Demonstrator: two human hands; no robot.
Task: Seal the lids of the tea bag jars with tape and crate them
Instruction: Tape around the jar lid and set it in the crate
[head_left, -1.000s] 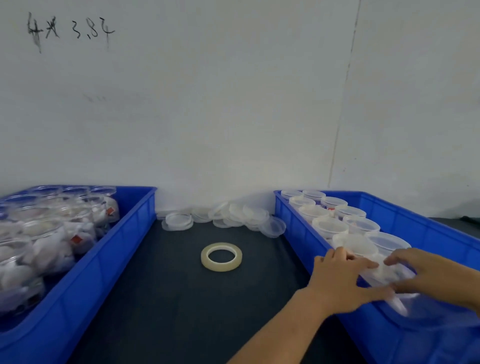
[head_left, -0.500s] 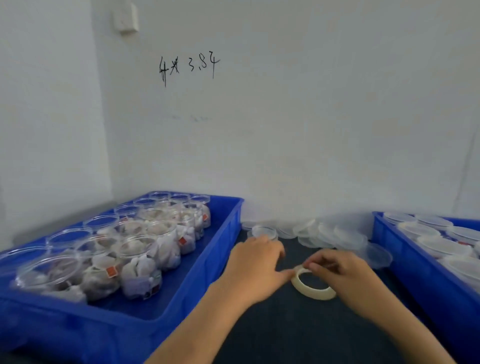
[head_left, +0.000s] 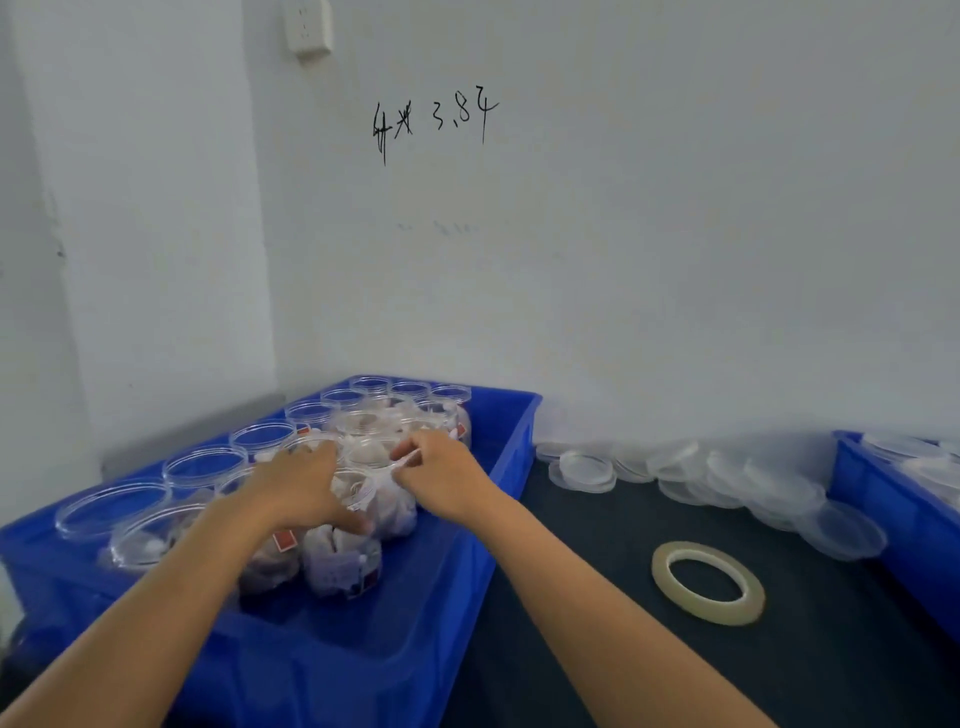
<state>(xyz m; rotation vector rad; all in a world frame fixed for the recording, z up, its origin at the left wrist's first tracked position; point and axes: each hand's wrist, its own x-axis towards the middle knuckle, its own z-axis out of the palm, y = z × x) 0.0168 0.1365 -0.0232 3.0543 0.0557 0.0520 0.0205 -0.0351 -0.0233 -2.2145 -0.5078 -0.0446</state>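
Several clear open tea bag jars stand in the blue crate (head_left: 511, 457) on the left. Both of my hands are over them. My left hand (head_left: 304, 488) reaches across the jars, and its thumb and fingers curl round one tea bag jar (head_left: 376, 501) in the middle of the crate. My right hand (head_left: 449, 478) is on that jar's right side and pinches a thin pale edge at its rim; what that edge is I cannot make out. The roll of clear tape (head_left: 709, 582) lies flat on the dark table, untouched, to the right of my right forearm.
Loose clear lids (head_left: 680, 467) are piled along the wall behind the tape. A second blue crate (head_left: 904, 519) with lidded jars stands at the right edge. White walls close off the corner behind the left crate.
My view has swung left. Both hands left the right crate, passed the tape roll half a second ago, and are now on a jar in the left crate. The tape stays on the table.
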